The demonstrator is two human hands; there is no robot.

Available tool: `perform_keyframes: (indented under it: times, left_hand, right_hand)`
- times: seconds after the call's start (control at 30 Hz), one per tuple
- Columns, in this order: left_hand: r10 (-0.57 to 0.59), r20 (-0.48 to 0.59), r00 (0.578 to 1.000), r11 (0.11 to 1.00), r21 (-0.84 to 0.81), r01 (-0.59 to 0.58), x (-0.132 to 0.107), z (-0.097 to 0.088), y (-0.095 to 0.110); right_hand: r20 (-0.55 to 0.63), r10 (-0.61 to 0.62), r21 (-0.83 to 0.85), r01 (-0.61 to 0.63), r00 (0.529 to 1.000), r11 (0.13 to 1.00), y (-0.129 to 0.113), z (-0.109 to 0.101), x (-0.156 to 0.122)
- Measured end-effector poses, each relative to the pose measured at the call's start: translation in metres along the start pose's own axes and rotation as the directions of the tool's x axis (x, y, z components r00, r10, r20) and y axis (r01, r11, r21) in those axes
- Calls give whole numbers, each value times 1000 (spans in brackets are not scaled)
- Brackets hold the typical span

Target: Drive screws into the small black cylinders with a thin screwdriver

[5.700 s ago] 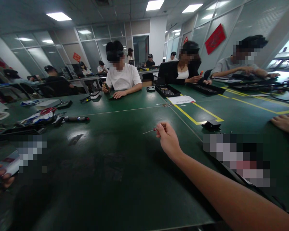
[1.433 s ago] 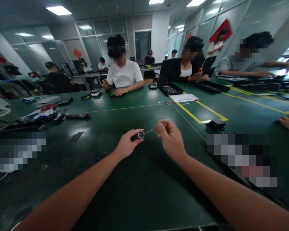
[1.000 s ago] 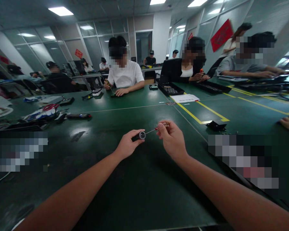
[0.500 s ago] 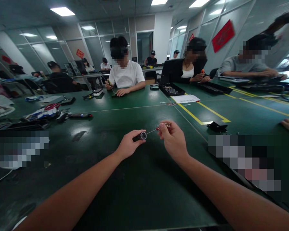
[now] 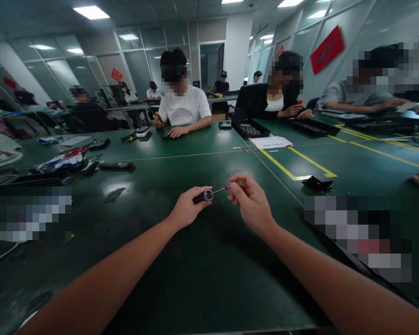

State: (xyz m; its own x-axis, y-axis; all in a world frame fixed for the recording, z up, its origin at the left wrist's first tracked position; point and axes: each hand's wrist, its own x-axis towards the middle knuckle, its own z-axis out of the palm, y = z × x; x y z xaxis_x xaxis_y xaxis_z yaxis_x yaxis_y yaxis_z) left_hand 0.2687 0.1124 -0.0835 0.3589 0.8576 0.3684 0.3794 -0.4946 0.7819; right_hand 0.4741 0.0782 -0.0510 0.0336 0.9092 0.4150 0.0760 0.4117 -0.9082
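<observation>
Between the thumb and fingers of my left hand (image 5: pixel 186 209) is a small dark cylindrical part (image 5: pixel 207 195) with a pale metallic ring at its open end, which faces me. My right hand (image 5: pixel 250 200) grips a screwdriver (image 5: pixel 226 188) by its handle, mostly covered by the fingers. A red collar shows at the base of its thin shaft. The shaft points left and its tip meets the rim of the cylindrical part; whether it sits in a screw I cannot tell. Both hands are above the green tabletop (image 5: pixel 209 260).
A black bracket-like piece (image 5: pixel 317 183) lies to the right, beside yellow tape lines (image 5: pixel 275 163). At the left are a dark pen-shaped tool (image 5: pixel 117 165) and a pile of gloves (image 5: pixel 68 160). Across the table a person in a white shirt (image 5: pixel 188 109) works near black trays (image 5: pixel 250 128).
Both hands keep nearly the same place. The fingers of my right hand have shifted slightly around the screwdriver handle. The view has moved a little.
</observation>
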Motion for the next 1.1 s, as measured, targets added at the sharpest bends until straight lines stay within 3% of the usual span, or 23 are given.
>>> perform_keyframes:
  times: [0.1,0.27,0.5,0.6,0.83,1.1]
  left_hand:
    - [-12,-2,1000,1000,-7,12,0,0,0]
    - [-18,11,1000,1000,4,18,-1,0,-1]
    - [-33,-23,999,999,0,33,0,-1,1]
    - [-17,10,1000,1000,5,17,-1,0,2]
    - [29,23,999,1000,-7,-29,-1,2,-2]
    - [19,33,999,1000,24,-20,-2,0,1]
  right_hand:
    - [2,-22,7,22,1000,1000,-2,1,-1]
    - [-102,19,-148,-34,995,988,-3,2,-2]
    - [-72,30,-177,-42,997,983,3,0,-4]
    - [-56,25,-187,-35,998,982,3,0,-3]
    - [-63,-33,-341,9,997,940,-5,2,-4]
    - [-55,18,-263,-32,998,964,2,-2,-1]
